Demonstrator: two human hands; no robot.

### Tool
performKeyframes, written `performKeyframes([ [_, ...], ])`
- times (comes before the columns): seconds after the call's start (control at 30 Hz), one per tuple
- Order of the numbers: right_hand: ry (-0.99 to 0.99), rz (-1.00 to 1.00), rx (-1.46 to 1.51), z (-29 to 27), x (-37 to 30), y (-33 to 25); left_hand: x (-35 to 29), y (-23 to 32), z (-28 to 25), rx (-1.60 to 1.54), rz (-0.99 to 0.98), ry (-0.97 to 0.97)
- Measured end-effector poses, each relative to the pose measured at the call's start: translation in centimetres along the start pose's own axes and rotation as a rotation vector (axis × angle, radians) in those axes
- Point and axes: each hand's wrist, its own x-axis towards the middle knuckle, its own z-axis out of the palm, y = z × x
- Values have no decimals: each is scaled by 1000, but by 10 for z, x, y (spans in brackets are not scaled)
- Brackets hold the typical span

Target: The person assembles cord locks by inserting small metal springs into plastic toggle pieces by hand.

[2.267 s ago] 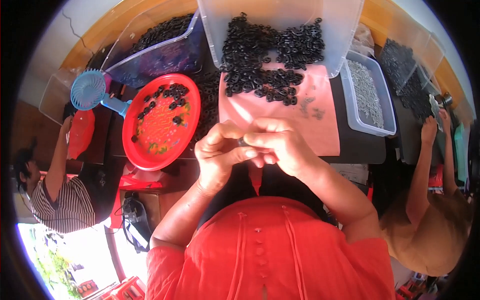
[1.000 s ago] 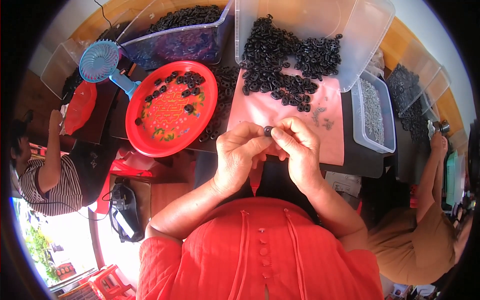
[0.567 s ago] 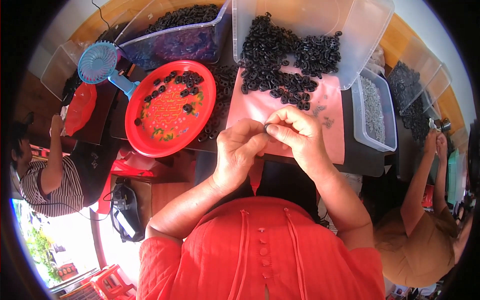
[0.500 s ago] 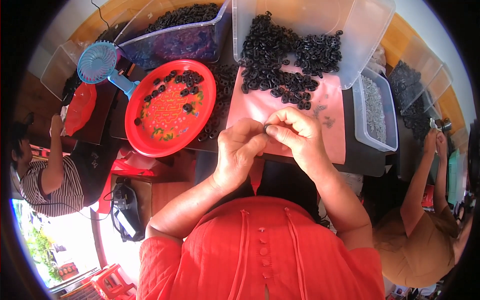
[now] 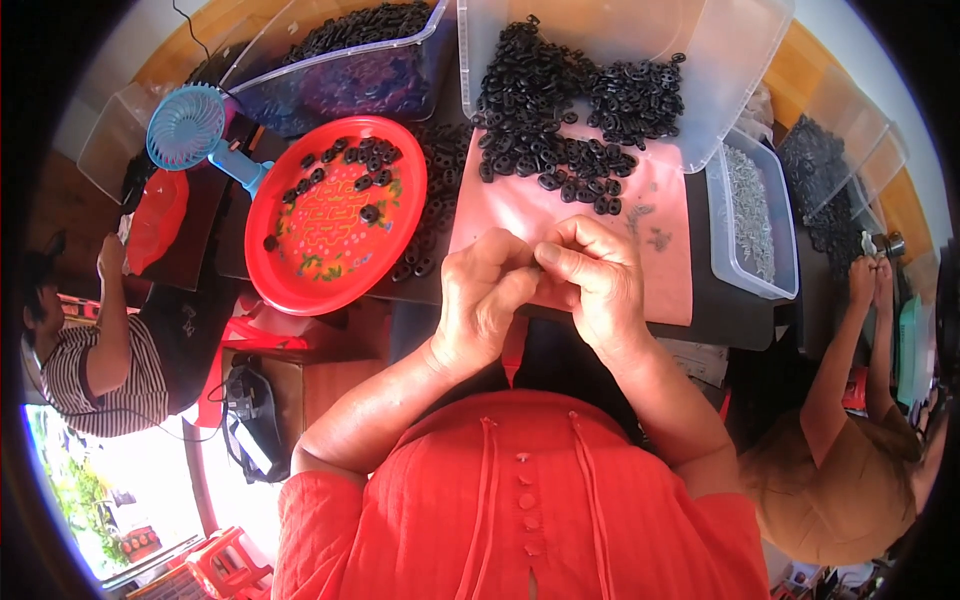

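Over the near edge of the pink mat (image 5: 500, 215), my left hand (image 5: 482, 292) and my right hand (image 5: 600, 285) meet fingertip to fingertip. Both are closed in a pinch around a small black plastic piece, now almost wholly hidden by the fingers. Just beyond them, a heap of black oval pieces with holes (image 5: 530, 90) spills from a clear plastic bin (image 5: 640, 25) lying on its side. Small grey metal bits (image 5: 655, 238) lie scattered on the mat to the right of my right hand.
Left of the mat is a red round tray (image 5: 270, 205) with several black pieces, beside a blue handheld fan (image 5: 190, 125). A clear box (image 5: 765, 288) of small metal parts stands on the right. Two other people (image 5: 100, 360) work at either side.
My right fingertips have closed further over the black piece, which showed between them before. My left fingers have shifted slightly. The view has moved a little.
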Motion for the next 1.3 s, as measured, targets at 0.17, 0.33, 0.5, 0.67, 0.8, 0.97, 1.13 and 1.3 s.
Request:
performKeyframes([
  [0.17, 80, -94, 101, -16, 11, -3, -4, -1, -3, 94, 71, -62],
  [0.33, 46, -162, -128, -13, 5, 5, -1, 4, -4, -296, -329, 18],
  [0.5, 38, -244, -193, -8, 8, 9, -1, 8, 1, -228, -271, -23],
  [0.67, -33, -283, -259, -4, 5, 3, 3, 4, -7, -150, -239, -37],
  [0.8, -82, -511, -593, -7, 12, -3, 8, 2, -10, 26, -64, -76],
  [0.97, -118, -498, -660, -2, 12, -9, 8, 1, -11, 1, -12, -94],
  [1.13, -64, -360, -283, -3, 11, 6, 5, -7, -5, 90, 60, -37],
  [1.3, -8, -191, -69, -3, 5, 7, 8, -6, -1, 116, 77, -31],
])
